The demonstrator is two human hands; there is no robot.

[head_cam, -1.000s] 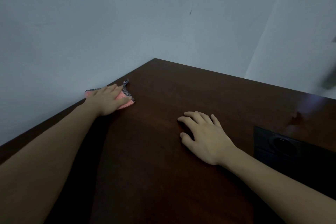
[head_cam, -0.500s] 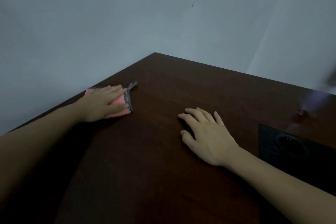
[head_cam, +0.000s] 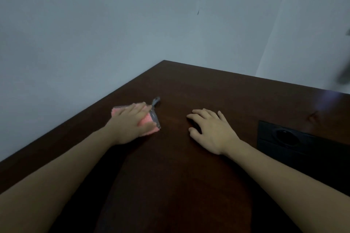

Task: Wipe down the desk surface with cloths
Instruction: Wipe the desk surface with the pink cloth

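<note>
The left hand (head_cam: pixel 130 124) hides most of the pink cloth (head_cam: pixel 146 122); a blurred dark shape (head_cam: pixel 343 77) is cut off at right.

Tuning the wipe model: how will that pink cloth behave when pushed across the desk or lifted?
Probably floppy: the pink cloth lies flat under the left hand, so lifted it would likely drape. Likely light, given how thin it looks. It should slide easily on the smooth dark desk, though the free grey loop at its corner may trail or fold under.
</note>
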